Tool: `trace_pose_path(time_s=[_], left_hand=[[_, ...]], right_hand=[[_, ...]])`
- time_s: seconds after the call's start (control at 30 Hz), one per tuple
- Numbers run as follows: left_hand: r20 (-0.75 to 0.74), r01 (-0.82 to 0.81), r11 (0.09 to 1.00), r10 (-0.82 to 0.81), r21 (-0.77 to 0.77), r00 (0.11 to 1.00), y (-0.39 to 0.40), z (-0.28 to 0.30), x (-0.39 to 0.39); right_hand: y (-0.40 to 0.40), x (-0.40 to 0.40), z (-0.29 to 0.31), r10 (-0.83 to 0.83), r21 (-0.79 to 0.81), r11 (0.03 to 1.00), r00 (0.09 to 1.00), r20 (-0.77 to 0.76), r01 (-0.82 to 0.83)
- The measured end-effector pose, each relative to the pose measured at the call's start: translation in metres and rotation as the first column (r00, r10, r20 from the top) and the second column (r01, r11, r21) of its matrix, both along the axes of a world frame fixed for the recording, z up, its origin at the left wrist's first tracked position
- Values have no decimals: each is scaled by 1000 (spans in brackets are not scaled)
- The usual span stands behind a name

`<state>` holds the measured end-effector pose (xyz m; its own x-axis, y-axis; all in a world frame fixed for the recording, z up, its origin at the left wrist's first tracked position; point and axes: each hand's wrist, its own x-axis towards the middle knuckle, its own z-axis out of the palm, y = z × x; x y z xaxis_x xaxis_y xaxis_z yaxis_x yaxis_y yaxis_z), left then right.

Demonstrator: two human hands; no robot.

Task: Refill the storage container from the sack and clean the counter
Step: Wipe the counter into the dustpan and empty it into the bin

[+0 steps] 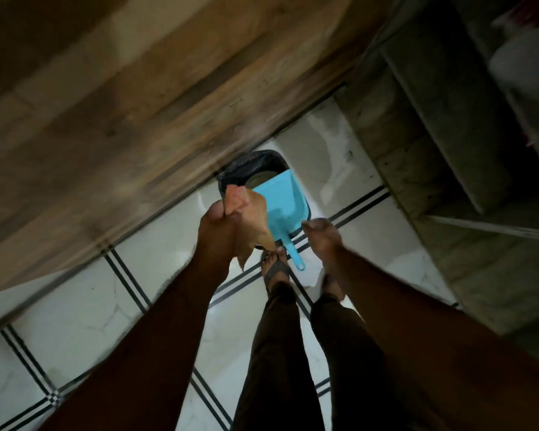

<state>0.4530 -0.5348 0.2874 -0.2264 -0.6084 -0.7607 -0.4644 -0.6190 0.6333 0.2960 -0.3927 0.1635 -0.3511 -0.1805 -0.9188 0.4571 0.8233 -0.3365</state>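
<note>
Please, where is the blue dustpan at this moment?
In the head view, the blue dustpan is at the centre, resting on the rim of the dark bin by the wooden counter, its handle pointing toward the feet, between the left hand and right hand.

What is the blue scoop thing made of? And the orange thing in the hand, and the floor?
The blue dustpan looks like smooth moulded plastic: one even colour, thin stiff edges. The orange cloth gripped by the left hand seems soft fabric, since it crumples and hangs in folds. The floor looks like glossy ceramic or marble tile: shiny, veined, with dark border lines.
</note>
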Motion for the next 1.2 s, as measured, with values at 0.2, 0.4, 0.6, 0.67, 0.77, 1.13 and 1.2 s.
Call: trace_pose_path(time_s=[0.2,0.4,0.6,0.67,0.77,1.13,1.2], left_hand=[[-274,155,973,-104,171,956,4,139,-76],[-152,397,901,-423,-176,893,22,247,-162],[-60,535,694,-635,-481,770,54,326,-294],[-69,550,639,-683,-538,727,73,349,-341],[-46,576,572,-732,-583,680,98,370,-412],[837,766,-593,-530,-250,-137,134,288,-506],[854,751,-609,-506,-255,-120,136,281,-503]], right_hand=[[-26,-100,220,-142,-392,848,866,479,356],[8,-169,387,-127,-533,835,990,61,140],[85,-233,473,-530,-531,754,835,-145,386],[114,-261,489,-593,-554,712,792,-146,431],[150,-314,497,-698,-596,633,698,-162,494],[206,-397,422,594,415,796,432,-679,-441],[213,-396,415,585,395,796,417,-696,-459]])
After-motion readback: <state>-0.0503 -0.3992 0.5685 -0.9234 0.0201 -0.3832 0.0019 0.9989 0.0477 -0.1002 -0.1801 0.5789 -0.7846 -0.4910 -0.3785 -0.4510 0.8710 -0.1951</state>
